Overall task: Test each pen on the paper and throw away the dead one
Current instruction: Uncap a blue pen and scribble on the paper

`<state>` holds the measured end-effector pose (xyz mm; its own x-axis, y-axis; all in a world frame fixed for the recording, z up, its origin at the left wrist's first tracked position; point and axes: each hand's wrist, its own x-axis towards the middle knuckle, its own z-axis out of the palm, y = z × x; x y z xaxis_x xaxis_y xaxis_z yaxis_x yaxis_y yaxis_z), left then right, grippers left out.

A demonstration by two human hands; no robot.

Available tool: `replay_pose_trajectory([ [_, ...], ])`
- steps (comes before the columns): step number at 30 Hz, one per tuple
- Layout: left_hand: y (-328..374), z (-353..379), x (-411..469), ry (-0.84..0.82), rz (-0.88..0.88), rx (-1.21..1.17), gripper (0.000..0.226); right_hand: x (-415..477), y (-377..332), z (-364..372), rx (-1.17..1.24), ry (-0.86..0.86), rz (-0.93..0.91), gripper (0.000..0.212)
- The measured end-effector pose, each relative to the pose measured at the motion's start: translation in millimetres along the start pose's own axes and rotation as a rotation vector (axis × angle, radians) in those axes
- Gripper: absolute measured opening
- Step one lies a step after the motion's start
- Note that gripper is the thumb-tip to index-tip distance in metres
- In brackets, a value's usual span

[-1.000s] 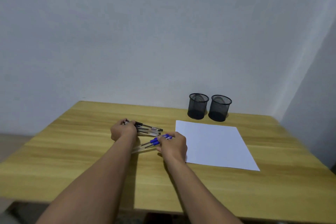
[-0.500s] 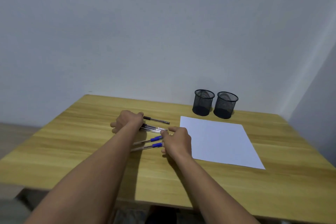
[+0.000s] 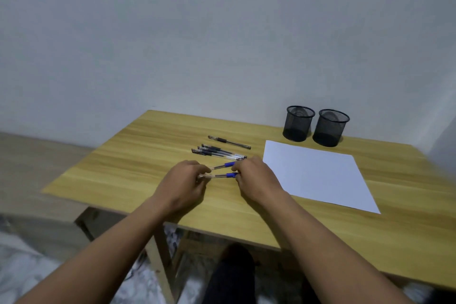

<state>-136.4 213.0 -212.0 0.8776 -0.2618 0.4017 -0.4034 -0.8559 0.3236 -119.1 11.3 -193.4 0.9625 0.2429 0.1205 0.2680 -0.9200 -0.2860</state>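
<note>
Two blue-banded pens [image 3: 222,175] lie mid-frame on the bench [image 3: 123,168], long axes left-right, blue bands toward the paper [image 3: 315,173]. Left hand [image 3: 183,180] and right hand [image 3: 255,176], palms down, each grip pinching opposite ends.

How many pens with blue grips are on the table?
2. Both are between the hands: the farther blue-grip pen and the nearer blue-grip pen, which the left hand and right hand pinch at its ends. The hands may hide more.
</note>
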Motion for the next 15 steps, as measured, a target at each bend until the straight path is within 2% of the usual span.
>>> replay_pose_trajectory([
  [7, 1.3, -4.8, 0.8, -0.036, 0.0, 0.001, 0.021, -7.9, 3.0, -4.2, -0.045, 0.027, -0.126, 0.024],
  [15, 24.1, -27.5, 33.3, 0.113, 0.156, -0.013, 0.024, -13.8, 11.2, -31.8, 0.012, 0.134, -0.179, 0.023],
])
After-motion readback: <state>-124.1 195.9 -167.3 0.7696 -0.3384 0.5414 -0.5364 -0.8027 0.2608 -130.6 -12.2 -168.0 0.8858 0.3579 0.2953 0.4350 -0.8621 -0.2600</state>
